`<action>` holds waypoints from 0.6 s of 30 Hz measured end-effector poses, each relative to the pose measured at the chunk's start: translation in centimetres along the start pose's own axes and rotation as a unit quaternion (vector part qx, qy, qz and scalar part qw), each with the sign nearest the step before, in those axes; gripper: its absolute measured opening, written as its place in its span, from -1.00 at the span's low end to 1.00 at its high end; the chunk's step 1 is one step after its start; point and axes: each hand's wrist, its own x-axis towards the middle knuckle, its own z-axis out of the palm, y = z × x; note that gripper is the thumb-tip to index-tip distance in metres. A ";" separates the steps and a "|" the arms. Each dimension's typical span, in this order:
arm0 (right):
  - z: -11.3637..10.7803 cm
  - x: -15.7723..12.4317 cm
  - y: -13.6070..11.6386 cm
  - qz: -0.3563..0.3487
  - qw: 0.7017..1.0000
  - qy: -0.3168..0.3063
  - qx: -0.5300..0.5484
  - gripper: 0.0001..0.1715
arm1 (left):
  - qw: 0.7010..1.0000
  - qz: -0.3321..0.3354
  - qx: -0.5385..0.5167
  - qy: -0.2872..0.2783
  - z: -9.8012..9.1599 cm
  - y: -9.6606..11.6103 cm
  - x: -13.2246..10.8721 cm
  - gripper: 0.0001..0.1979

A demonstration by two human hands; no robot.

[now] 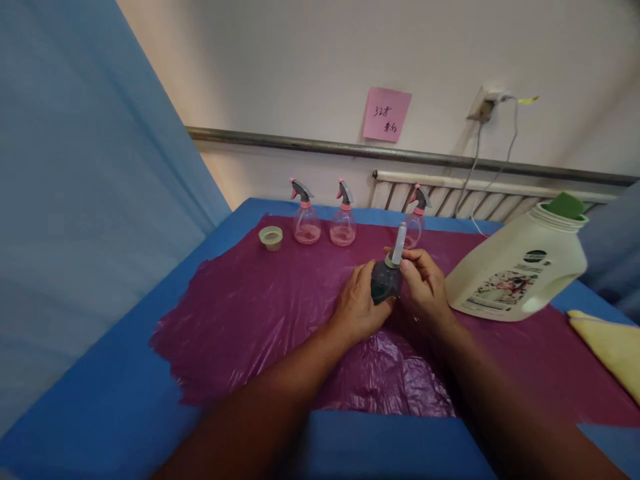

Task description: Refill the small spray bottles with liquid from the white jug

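Both my hands meet over the purple plastic sheet [260, 313] in the middle of the table. My left hand [357, 303] is wrapped round a dark rubber squeeze bulb [385, 283]. Fingers of my right hand [425, 283] pinch the bulb's neck, just under its grey translucent nozzle [399, 243], which points straight up. Three small spray bottles with pink collars [306, 223] [343, 223] [416, 223] stand in a row behind the hands, each with a little pinkish liquid.
A large white detergent jug [515, 270] with a green cap lies tilted at the right. A small pale cup [271, 237] stands at the back left. A yellow cloth [610, 343] lies at the right edge. Blue cover [100, 400] surrounds the sheet; a blue curtain hangs left.
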 end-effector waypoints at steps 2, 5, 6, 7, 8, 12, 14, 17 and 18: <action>-0.2 0.1 -0.1 0.004 1.000 0.008 0.001 -0.55 | 1.000 0.003 0.000 0.000 0.0 0.0 0.0 -0.22; 0.0 0.6 0.0 0.021 0.999 0.031 0.017 -0.49 | 1.000 0.003 -0.004 -0.001 0.0 -0.1 0.0 -0.18; 0.1 0.7 0.0 0.025 0.999 0.036 0.027 -0.47 | 1.000 0.002 -0.003 -0.001 0.0 -0.2 0.0 -0.17; 0.2 0.9 0.0 0.026 0.998 0.038 0.034 -0.46 | 1.000 0.001 -0.002 -0.001 0.0 -0.2 0.0 -0.16; 0.3 0.9 0.0 0.024 0.998 0.036 0.036 -0.45 | 1.000 -0.001 -0.001 -0.002 0.0 -0.3 0.0 -0.16; 0.2 1.0 -0.2 0.014 1.000 0.003 0.006 -0.50 | 1.000 -0.003 -0.001 0.002 0.2 -0.4 0.0 -0.16; 0.2 1.0 -0.1 0.025 1.000 0.007 0.013 -0.51 | 1.000 0.000 -0.002 0.005 0.2 -0.4 0.0 -0.15; 0.6 1.0 0.2 0.054 0.997 0.034 0.049 -0.42 | 1.000 0.004 -0.001 0.010 0.3 -0.4 0.0 -0.15; 0.8 1.0 0.3 0.063 0.995 0.044 0.061 -0.37 | 1.000 0.005 0.000 0.011 0.3 -0.4 0.0 -0.17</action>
